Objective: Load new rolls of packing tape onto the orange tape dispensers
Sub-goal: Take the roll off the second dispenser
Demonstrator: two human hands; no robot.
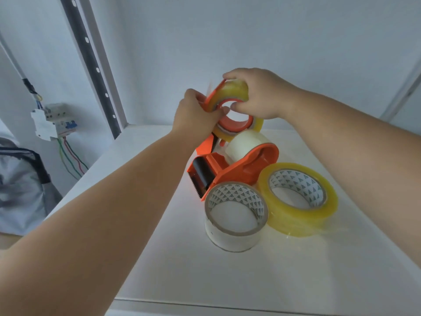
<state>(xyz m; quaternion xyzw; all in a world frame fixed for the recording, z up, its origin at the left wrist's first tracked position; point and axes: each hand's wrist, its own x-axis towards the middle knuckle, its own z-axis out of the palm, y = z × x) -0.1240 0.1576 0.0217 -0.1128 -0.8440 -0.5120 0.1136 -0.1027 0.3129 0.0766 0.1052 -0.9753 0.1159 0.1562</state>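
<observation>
Between the two raised hands, a yellowish roll sits on a lifted dispenser's orange hub. The left hand grips the dispenser's frame; the right hand curls over the roll, pinching its rim. Below them lies a second dispenser, nearer still two spare rolls, side by side.

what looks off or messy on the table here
Not much. The yellow roll leans tilted on the clear roll rather than lying flat. A breaker at left hangs with bare wires loose.
</observation>
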